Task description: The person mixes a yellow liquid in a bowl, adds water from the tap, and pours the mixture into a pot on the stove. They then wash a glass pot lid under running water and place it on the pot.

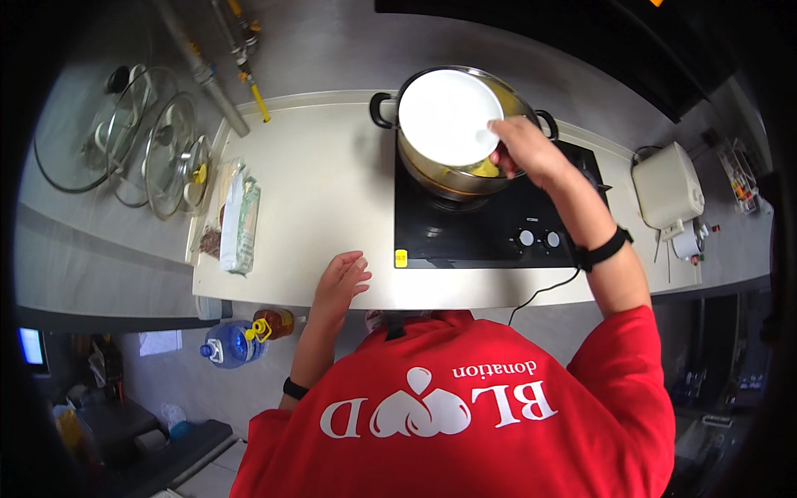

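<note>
With thumb on top and fingers below, my right hand (523,149) grips the rim of a round white dish (449,115), perhaps a plate or shallow bowl. The dish is over the mouth of a metal pot (429,177) with black side handles and covers much of its opening. Something yellow (485,168) shows inside the pot past the dish's edge. Beneath the pot is a black glass gas hob (461,230) with two pale knobs. My left hand (342,280) hovers near the counter's front edge, fingers apart, holding nothing.
Packaged food (240,224) lies on the white counter (311,187) at the left. Glass lids (168,155) hang on the left wall. A cream appliance (667,187) stands at the right. Below the counter are a blue water jug (233,344) and a yellow-capped bottle (274,324).
</note>
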Tool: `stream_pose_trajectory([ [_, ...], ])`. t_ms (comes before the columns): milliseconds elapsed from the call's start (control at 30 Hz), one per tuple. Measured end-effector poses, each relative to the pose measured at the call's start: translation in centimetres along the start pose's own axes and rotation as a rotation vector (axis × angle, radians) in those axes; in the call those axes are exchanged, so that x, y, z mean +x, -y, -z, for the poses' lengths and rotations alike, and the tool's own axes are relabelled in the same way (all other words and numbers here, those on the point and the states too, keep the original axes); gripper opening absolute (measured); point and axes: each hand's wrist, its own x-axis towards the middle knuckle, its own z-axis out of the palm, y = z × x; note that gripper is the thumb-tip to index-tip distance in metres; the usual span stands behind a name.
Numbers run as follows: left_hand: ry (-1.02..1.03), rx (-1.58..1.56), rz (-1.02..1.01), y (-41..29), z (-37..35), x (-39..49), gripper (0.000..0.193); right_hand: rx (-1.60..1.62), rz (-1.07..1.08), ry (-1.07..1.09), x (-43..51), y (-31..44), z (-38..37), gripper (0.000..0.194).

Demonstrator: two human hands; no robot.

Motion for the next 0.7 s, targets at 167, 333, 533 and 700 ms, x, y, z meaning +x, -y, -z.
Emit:
stream_pose_trajectory([
  [167, 0.042, -0.208, -0.167, -0.7, 0.6, -0.3, 0.042, 0.079, -0.028, 0.253, -2.4, -0.5, -7.5, 0.041],
  [333, -0.124, -0.018, -0.263, -0.1, 1.7, 0.2, 0.052, -0.170, 0.129, 0.403, -3.1, -2.4, -15.0, 0.046],
  [533, -0.319, -0.082, -0.076, 2.2, 5.7, 0.3, 0.055, -0.303, 0.094, 0.443, -3.6, -4.0, -20.2, 0.053],
  [700, -0.443, -0.176, -0.042, 4.0, 9.1, 2.1, 0.054, -0.156, 0.118, 0.242, -4.5, -4.2, -20.3, 0.038],
])
